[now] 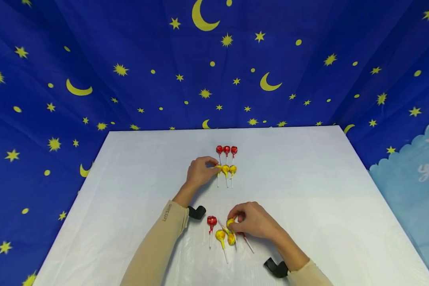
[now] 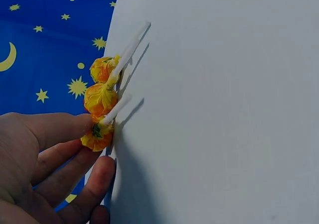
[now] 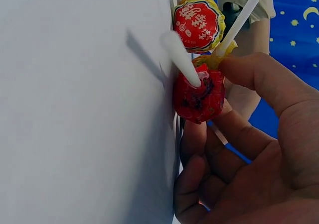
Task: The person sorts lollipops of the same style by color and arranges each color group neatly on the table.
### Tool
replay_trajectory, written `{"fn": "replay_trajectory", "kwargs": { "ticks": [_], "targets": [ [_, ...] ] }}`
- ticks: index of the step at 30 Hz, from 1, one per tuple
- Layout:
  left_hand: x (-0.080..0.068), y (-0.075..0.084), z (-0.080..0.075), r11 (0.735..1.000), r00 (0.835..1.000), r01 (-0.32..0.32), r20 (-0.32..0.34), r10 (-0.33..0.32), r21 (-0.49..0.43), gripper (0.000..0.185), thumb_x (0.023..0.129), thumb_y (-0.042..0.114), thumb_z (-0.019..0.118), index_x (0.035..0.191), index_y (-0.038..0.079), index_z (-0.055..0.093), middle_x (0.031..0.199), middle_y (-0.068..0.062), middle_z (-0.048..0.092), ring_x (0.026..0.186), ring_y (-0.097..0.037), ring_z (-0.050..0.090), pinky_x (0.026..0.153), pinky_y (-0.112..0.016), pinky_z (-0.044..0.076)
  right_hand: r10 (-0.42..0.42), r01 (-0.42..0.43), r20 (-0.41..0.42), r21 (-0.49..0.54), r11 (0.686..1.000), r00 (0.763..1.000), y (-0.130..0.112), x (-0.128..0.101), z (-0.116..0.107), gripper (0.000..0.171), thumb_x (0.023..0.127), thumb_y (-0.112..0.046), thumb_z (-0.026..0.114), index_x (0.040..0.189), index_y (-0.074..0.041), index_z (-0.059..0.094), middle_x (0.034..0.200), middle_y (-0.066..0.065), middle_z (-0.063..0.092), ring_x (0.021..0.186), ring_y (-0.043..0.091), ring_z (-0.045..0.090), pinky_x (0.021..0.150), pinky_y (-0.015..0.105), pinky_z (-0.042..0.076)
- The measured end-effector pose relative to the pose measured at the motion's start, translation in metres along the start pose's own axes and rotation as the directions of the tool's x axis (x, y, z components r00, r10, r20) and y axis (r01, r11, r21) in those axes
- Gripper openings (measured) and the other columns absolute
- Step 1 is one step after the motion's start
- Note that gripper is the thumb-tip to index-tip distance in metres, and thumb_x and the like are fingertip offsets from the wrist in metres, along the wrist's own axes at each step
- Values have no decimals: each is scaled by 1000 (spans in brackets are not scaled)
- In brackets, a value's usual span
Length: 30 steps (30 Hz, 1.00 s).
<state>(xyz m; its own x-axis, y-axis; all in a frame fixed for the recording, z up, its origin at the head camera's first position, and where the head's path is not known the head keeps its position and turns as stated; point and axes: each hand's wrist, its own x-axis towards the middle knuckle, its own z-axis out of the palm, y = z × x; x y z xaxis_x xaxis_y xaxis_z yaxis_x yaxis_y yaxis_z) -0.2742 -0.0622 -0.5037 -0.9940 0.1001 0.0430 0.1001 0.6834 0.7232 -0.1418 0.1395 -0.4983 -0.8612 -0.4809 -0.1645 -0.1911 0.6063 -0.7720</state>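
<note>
My left hand [image 1: 201, 171] pinches the head of the leftmost yellow lollipop [image 2: 97, 137] in a row of three. Beside it lie the middle yellow lollipop [image 1: 225, 169] and the right one [image 1: 233, 169], sticks toward me. Farther back, three red lollipops [image 1: 227, 149] form a matching row. Nearer to me, my right hand [image 1: 255, 220] holds a yellow lollipop [image 1: 230, 222] between thumb and fingers, over a loose group. That group has a red lollipop [image 1: 211, 221] at left, yellow lollipops [image 1: 220, 235] in the middle, and another red lollipop [image 3: 199, 97] partly hidden under the right hand.
A white-covered table [image 1: 146, 159] carries all the lollipops. Blue cloth [image 1: 139, 51] with yellow moons and stars hangs behind it and at the sides. Black wrist-camera mounts [image 1: 197, 212] sit at both wrists, below beige sleeves [image 1: 157, 246].
</note>
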Motion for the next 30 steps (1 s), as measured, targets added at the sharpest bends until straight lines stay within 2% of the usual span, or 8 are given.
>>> {"fn": "replay_trajectory", "kwargs": {
  "ticks": [4,10,14,17,21,25,30],
  "targets": [
    [0,2,-2,1000,1000,9,4,-9,-10,21,82,28,77,100,17,74,101,3,69,105,-19,58,94,-43,39,4,-4,-6,-6,1000,1000,0,0,0,14,77,-32,78,87,-25,71,65,-10,56,57,7,50,55,26,40],
    [-3,1,-5,999,999,-4,-32,2,-42,26,82,28,77,103,13,74,105,1,69,107,-20,58,94,-42,39,9,-9,-10,-9,1000,1000,1,0,0,14,77,-32,79,87,-25,71,65,-10,56,57,7,50,55,26,41],
    [-9,-4,-8,993,999,-29,-45,24,-111,28,82,24,77,107,11,72,106,0,69,84,-19,62,78,-38,46,7,-7,-12,-10,1000,1000,1,0,0,13,77,-31,79,86,-25,71,66,-10,57,57,7,50,55,27,41],
    [-14,-5,-10,984,997,-65,-56,56,-168,30,82,20,77,110,10,71,106,-1,68,68,-16,58,63,-35,47,0,-1,-23,-22,1000,1000,1,0,-1,13,77,-30,79,86,-26,71,66,-10,57,58,7,50,55,27,41],
    [-22,-7,-13,975,993,-113,-61,103,-193,29,83,21,77,109,9,71,101,-4,68,66,-14,56,59,-33,45,-5,4,-33,-20,1000,999,1,0,-2,13,76,-30,79,85,-26,71,67,-10,57,59,7,51,56,27,41],
    [-34,-11,-16,969,991,-133,-29,130,-209,26,83,20,77,106,9,71,95,-7,66,72,-15,56,64,-33,45,1,-1,-17,4,1000,1000,1,0,0,13,77,-32,79,87,-26,71,69,-10,59,61,8,52,57,27,43],
    [-47,-17,-22,967,988,-132,43,145,-219,24,84,23,75,104,10,72,96,-2,67,76,-14,57,65,-34,47,-3,3,-17,12,1000,1000,2,-1,3,13,78,-32,78,88,-26,72,70,-11,59,62,8,53,57,27,43]
  ]
}}
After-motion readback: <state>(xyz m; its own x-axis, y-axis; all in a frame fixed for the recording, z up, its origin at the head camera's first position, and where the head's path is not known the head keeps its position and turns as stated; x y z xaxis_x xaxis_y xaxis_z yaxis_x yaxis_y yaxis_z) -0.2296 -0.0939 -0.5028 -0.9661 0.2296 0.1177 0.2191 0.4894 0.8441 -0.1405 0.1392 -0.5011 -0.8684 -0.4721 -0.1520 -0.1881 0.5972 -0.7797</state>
